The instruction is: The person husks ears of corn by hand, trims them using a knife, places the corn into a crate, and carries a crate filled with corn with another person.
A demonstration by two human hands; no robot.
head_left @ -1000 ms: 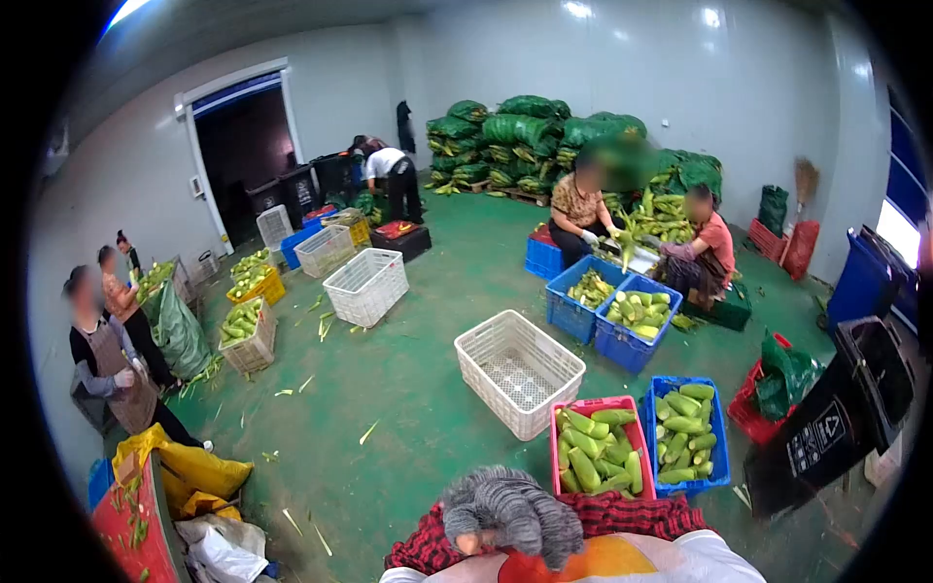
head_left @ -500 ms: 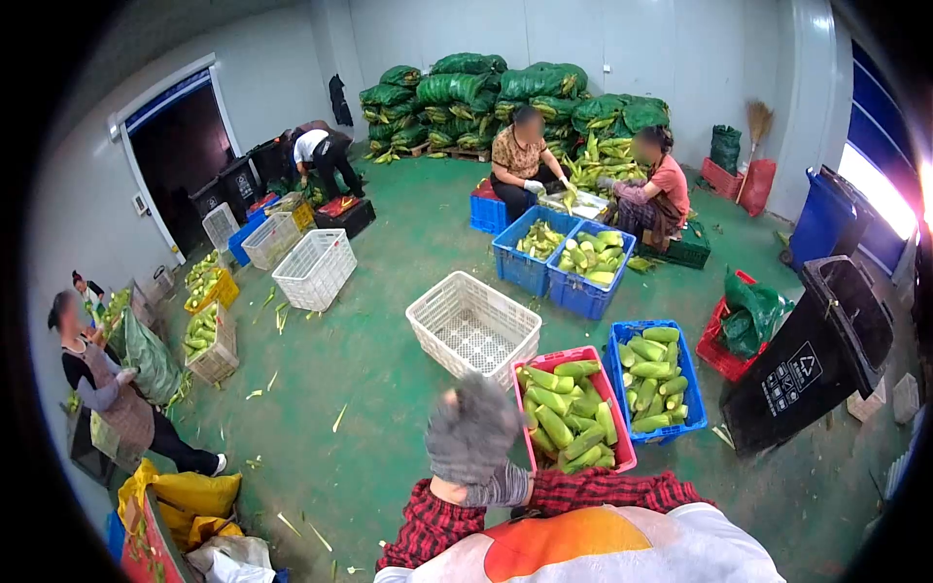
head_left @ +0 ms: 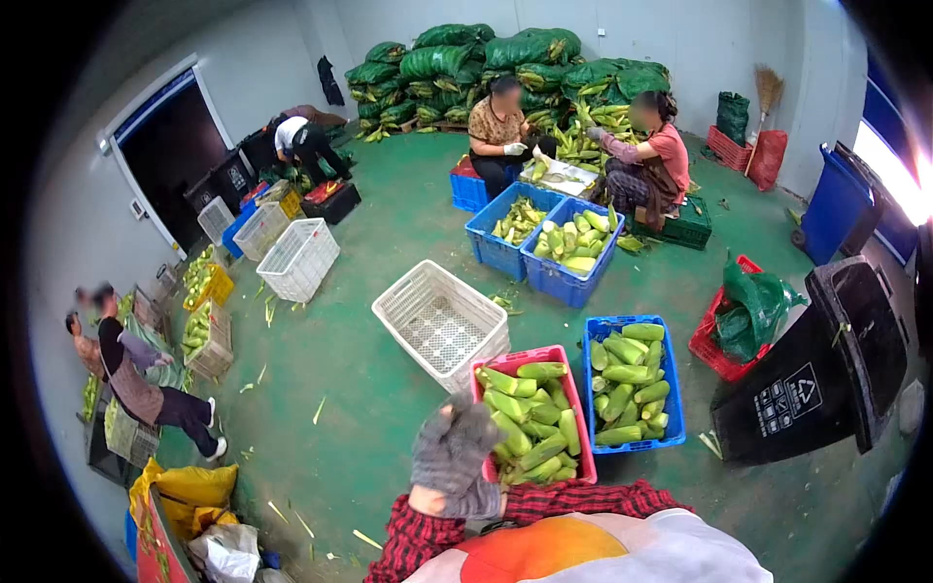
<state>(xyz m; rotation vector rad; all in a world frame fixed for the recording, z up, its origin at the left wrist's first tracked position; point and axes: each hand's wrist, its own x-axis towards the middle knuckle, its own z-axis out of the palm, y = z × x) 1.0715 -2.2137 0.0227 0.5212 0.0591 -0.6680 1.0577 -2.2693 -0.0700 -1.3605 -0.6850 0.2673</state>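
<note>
My left hand [head_left: 449, 449], in a grey knitted glove, is raised in front of my body beside a pink crate [head_left: 587, 428] of husked green corn [head_left: 540, 449]. A strip of bare wrist shows between glove and red plaid sleeve. My right arm reaches across from the right in a matching sleeve, and the grey glove of my right hand [head_left: 478, 501] meets the left wrist. The two hands overlap, so their fingers cannot be told apart. No corn shows in either hand.
A white crate [head_left: 387, 309] stands ahead, and a blue crate [head_left: 595, 381] of corn to the right. Beyond are a black bin [head_left: 768, 418], a red crate [head_left: 717, 358] and two seated people with blue crates [head_left: 559, 282]. Other people work at the left. Green sacks [head_left: 530, 49] are stacked behind.
The view has shifted a little. My hands stay together, slightly lower and further left in view. A person at the left has turned, and the seated people have moved their arms.
</note>
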